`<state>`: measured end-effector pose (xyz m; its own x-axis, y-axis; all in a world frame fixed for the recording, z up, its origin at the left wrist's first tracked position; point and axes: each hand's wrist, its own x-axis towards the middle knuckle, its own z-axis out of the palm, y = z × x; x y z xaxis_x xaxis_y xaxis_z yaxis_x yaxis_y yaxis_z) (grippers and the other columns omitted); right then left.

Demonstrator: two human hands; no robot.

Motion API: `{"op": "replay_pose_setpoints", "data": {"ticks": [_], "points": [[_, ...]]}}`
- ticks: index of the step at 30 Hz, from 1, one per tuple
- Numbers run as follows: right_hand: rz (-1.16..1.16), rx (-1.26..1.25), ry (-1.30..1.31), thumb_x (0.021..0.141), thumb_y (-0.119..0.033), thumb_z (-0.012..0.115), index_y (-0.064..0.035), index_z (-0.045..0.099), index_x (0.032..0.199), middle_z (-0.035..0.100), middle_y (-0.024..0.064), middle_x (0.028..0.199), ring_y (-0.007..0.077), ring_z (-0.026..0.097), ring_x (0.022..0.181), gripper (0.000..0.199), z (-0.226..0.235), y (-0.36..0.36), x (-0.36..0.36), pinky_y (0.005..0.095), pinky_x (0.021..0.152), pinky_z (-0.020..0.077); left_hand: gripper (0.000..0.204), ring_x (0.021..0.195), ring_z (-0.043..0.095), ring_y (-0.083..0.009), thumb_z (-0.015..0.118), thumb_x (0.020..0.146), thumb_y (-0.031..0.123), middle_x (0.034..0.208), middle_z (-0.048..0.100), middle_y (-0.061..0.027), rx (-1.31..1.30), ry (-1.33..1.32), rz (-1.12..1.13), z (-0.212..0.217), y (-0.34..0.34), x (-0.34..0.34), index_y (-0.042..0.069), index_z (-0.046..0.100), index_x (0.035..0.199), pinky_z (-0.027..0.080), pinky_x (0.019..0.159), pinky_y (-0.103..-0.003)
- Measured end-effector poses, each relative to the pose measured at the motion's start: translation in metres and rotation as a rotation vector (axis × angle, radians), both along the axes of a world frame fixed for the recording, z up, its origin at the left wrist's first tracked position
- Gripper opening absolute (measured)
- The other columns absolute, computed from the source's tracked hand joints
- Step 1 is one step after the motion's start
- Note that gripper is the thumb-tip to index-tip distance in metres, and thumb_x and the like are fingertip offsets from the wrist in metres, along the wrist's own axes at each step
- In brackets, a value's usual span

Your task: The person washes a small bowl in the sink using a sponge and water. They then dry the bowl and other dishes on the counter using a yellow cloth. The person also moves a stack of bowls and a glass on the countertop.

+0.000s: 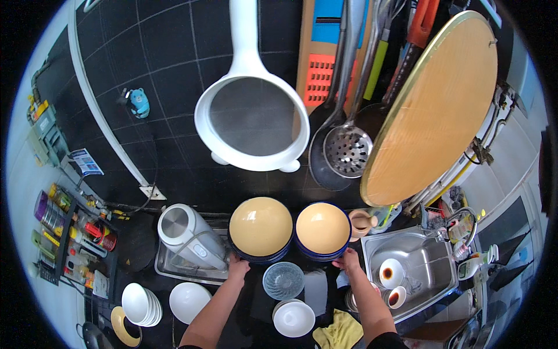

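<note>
Two stacks of yellow-lined, dark-blue-rimmed bowls stand side by side at the back of the black counter. My left hand (239, 267) is closed at the lower left edge of the bigger left bowl stack (261, 225), its fingertips partly hidden by the stack. At the lower right edge of the smaller right bowl stack (322, 227), my right hand (349, 260) has its fingers curled against the side. Between my forearms are a clear glass bowl (283, 280) and a small pile of white bowls (294, 319).
A steel sink (372, 247) on the right contains two stained white dishes. Left are a white appliance (195, 235) on a metal tray, stacked white bowls (137, 303) and a white plate (190, 302). A yellow cloth (340, 331) lies in front. A sieve (251, 116), ladles and a round board (433, 110) hang above.
</note>
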<state>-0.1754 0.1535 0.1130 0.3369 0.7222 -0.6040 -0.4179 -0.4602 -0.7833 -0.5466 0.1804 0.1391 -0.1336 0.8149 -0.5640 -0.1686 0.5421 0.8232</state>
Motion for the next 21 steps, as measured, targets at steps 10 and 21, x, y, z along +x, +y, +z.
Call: {"op": "replay_pose_setpoints", "data": {"ticks": [10, 21], "points": [[0.032, -0.083, -0.244, 0.086, -0.015, 0.043, -0.0059, 0.049, 0.091, 0.056, 0.0041, 0.072, 0.0133, 0.054, 0.057, 0.012, 0.000, 0.017, 0.017, 0.0263, 0.045, 0.0468, 0.052, 0.091, 0.051, -0.0163, 0.044, 0.066, -0.006, 0.115, 0.048, -0.0029, 0.001, -0.056, -0.066, 0.015, -0.010, 0.002, 0.011, 0.042, 0.116, 0.039, 0.072, -0.030], [0.181, 0.006, 0.036, 0.087, -0.031, 0.045, -0.0032, 0.044, 0.109, 0.054, 0.0075, 0.088, 0.0207, 0.058, 0.071, 0.036, 0.027, 0.001, 0.029, 0.0377, 0.061, 0.0543, 0.051, 0.089, 0.052, -0.0196, 0.045, 0.061, -0.003, 0.102, 0.050, -0.0067, -0.006, -0.033, -0.018, -0.009, 0.008, -0.006, 0.009, 0.041, 0.111, 0.045, 0.067, -0.032]]}}
